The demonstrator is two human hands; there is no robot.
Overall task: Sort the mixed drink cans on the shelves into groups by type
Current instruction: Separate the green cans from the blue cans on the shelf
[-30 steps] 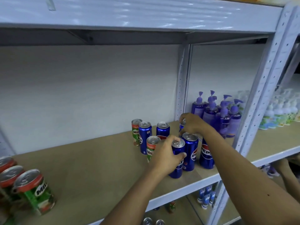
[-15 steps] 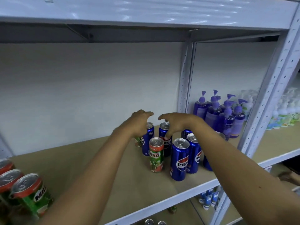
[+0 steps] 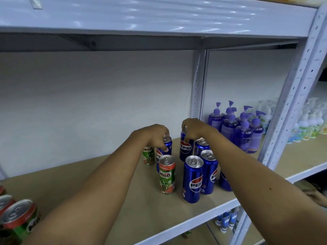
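The shelf (image 3: 123,206) carries a cluster of cans near its right end, toward the front edge. The left hand (image 3: 155,137) grips a rear Pepsi can (image 3: 167,147) from above, with its fingers curled around the top. The right hand (image 3: 192,129) pinches the top of the next Pepsi can (image 3: 185,149). A Milo can (image 3: 167,174) stands upright in front of them.

Left hand (image 3: 155,137) covers the top of the rear Milo can (image 3: 148,155) and part of the Pepsi can (image 3: 165,147) beside it. Right forearm (image 3: 247,167) hides most of the Pepsi can (image 3: 224,181) right of the front Pepsi pair. Milo cans (image 3: 19,218) far left of that pair are cut off by the frame edge; pale bottles (image 3: 307,124) far right are too blurred to identify.
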